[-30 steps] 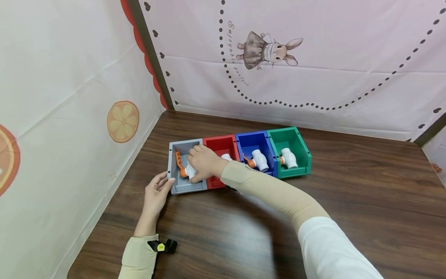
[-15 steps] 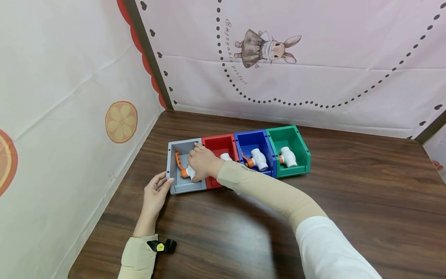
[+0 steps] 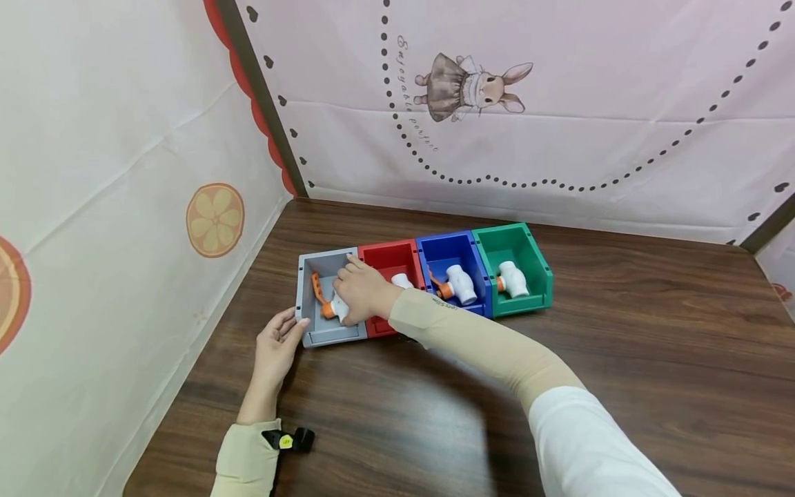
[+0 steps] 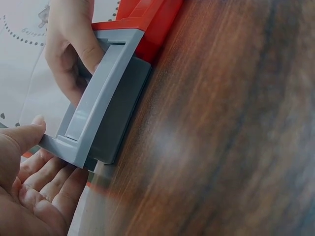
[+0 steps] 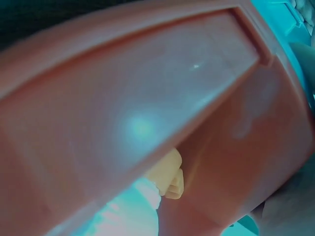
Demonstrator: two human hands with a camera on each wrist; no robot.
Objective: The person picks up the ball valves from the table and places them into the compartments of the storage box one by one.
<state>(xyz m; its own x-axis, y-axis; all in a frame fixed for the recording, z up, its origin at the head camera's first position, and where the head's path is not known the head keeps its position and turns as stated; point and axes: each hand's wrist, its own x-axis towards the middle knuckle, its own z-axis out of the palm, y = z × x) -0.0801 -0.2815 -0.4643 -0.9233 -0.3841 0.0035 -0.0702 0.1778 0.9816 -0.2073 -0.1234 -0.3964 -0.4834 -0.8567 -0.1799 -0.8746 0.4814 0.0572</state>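
Observation:
In the head view a grey bin (image 3: pixel 335 336) stands at the left end of a row of joined bins. My left hand (image 3: pixel 276 348) holds its left wall, thumb on the rim and fingers outside; the left wrist view shows this grip too. Inside lies a white ball valve (image 3: pixel 339 308) with an orange lever handle (image 3: pixel 317 286) pointing up and left. My right hand (image 3: pixel 363 293) reaches down over the valve's white body, thumb and fingers curled about it. The hand covers much of the valve, and the fingertips are hidden in the head view.
A red bin (image 3: pixel 388 257), a blue bin (image 3: pixel 447 250) and a green bin (image 3: pixel 506 245) continue the row rightward. Each holds a white valve with orange parts, the red bin's partly behind my right forearm. The brown wooden table (image 3: pixel 652 345) meets cloth-covered walls at the left and back.
The head view shifts very slightly. Both hands, the bins and the valves keep their places relative to one another.

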